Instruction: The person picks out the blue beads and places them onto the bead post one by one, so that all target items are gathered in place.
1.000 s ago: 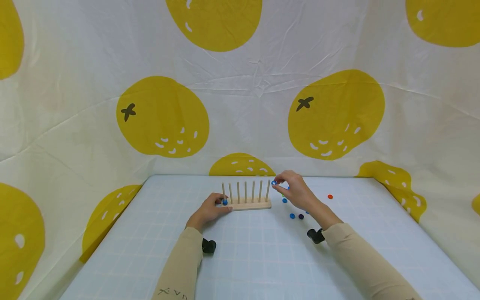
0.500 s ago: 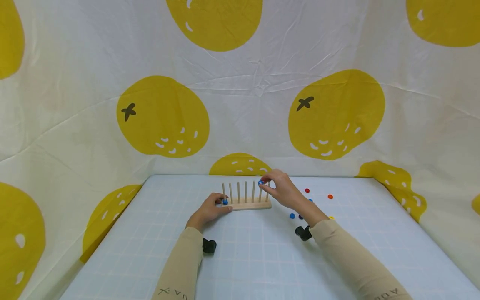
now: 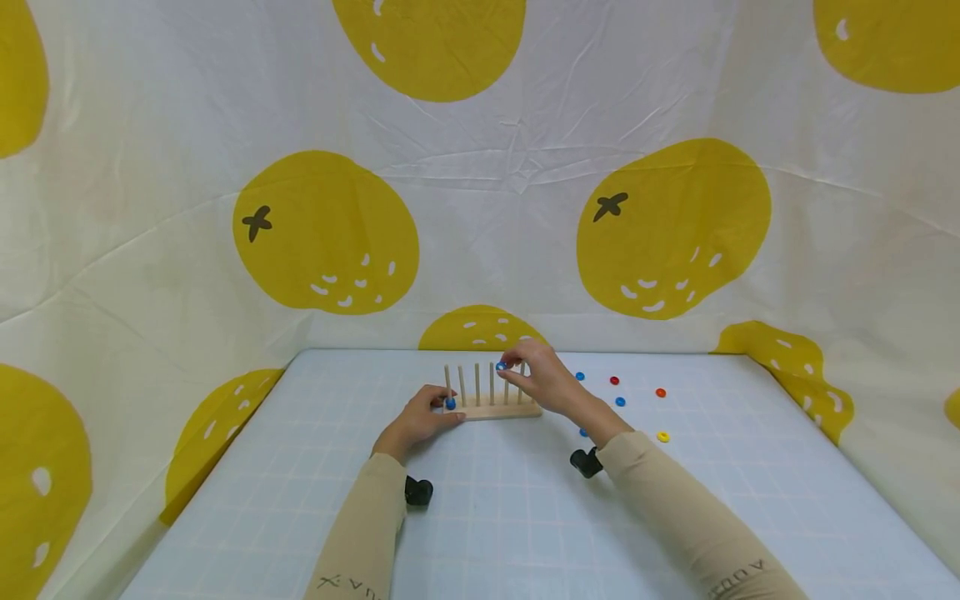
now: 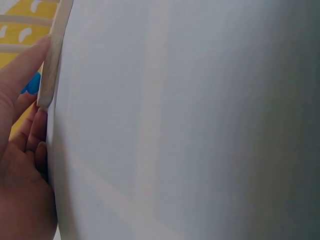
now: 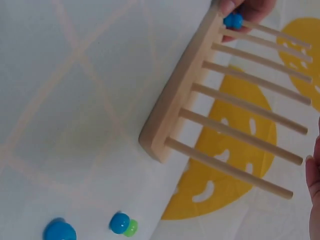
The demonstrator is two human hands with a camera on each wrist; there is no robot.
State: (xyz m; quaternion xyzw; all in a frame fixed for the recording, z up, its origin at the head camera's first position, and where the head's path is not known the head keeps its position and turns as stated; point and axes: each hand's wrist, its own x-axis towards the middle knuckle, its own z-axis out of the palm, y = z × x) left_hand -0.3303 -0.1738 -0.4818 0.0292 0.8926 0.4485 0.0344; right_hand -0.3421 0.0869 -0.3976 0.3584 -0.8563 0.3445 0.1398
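A wooden rack (image 3: pixel 498 412) with a row of upright pegs stands on the table. My left hand (image 3: pixel 418 421) holds its left end, thumb in front along the base. Low on the leftmost peg sit blue beads (image 5: pixel 233 20), two of them in the right wrist view. Between thumb and fingertips my right hand (image 3: pixel 546 379) pinches a blue ring-shaped bead (image 3: pixel 501 366), level with the peg tops and near the middle pegs. That hand covers part of the right-hand pegs. In the right wrist view only the edge of its fingers (image 5: pixel 314 175) shows, and the pinched bead is out of sight.
Loose beads lie right of the rack: a red one (image 3: pixel 614 380), an orange one (image 3: pixel 661 392), a yellow one (image 3: pixel 663 437) and several blue ones (image 3: pixel 620 402). A green bead (image 5: pixel 131 228) touches or overlaps a blue one in the right wrist view. A patterned cloth hangs behind the table.
My right hand has carried the blue bead leftward, from beyond the rack's right end to over the middle pegs. The left hand and rack have stayed put.
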